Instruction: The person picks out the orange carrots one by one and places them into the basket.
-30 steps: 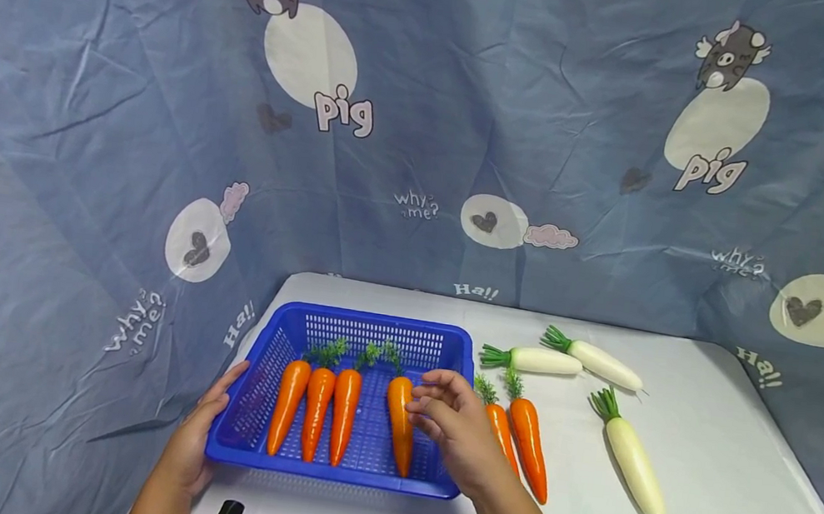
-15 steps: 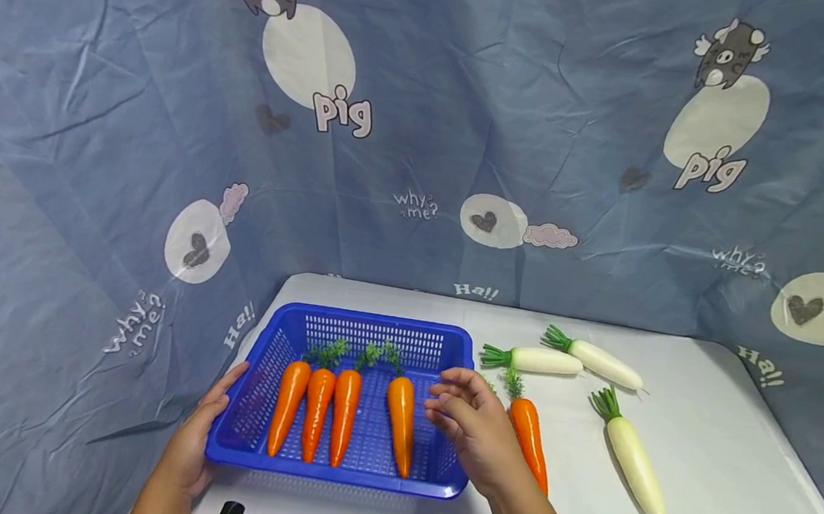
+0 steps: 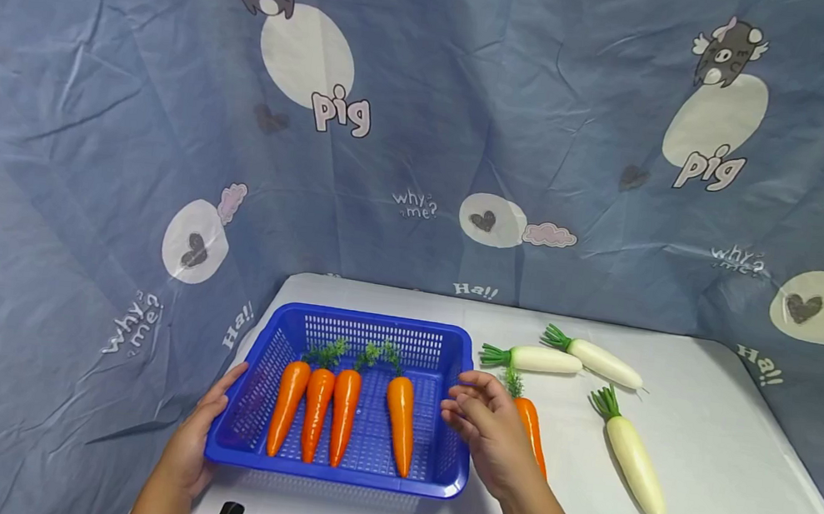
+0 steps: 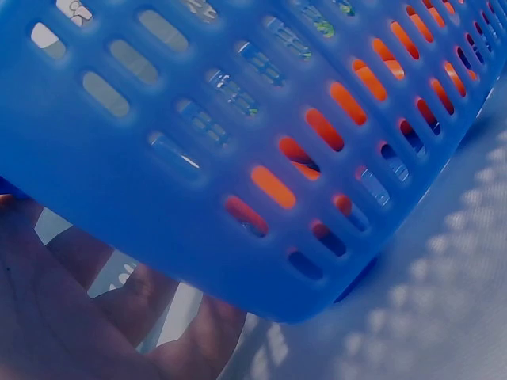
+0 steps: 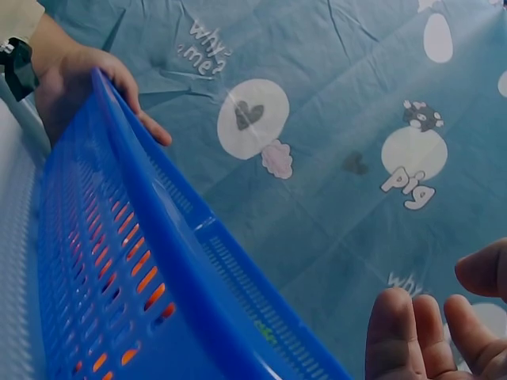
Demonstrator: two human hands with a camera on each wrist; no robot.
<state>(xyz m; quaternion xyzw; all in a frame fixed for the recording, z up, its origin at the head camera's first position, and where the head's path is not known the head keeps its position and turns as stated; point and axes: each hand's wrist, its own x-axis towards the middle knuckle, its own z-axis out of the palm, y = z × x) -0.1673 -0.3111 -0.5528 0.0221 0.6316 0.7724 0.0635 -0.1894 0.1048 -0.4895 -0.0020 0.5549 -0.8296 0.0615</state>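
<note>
A blue plastic basket (image 3: 336, 475) with slotted walls stands on the white table. Several orange carrots (image 3: 344, 413) with leafy green tops lie inside it, one apart toward the right. My left hand (image 3: 192, 443) rests along the basket's left side, fingers spread against the outer wall in the left wrist view. At the right rim, my right hand (image 3: 501, 442) hovers with loosely bent fingers (image 5: 394, 336) and nothing between them. Just behind it on the table lies another carrot (image 3: 531, 433), partly hidden by the hand.
Three white radishes with green stalks lie on the right of the table: one radish (image 3: 548, 360) beside the basket, a second radish (image 3: 606, 364) behind it, a third radish (image 3: 637, 469) nearer. A blue printed cloth (image 3: 426, 124) hangs behind and at the sides.
My right hand has moved right, from beside the rightmost carrot in the basket to the right rim, now covering more of the carrots outside. The left hand stays in place.
</note>
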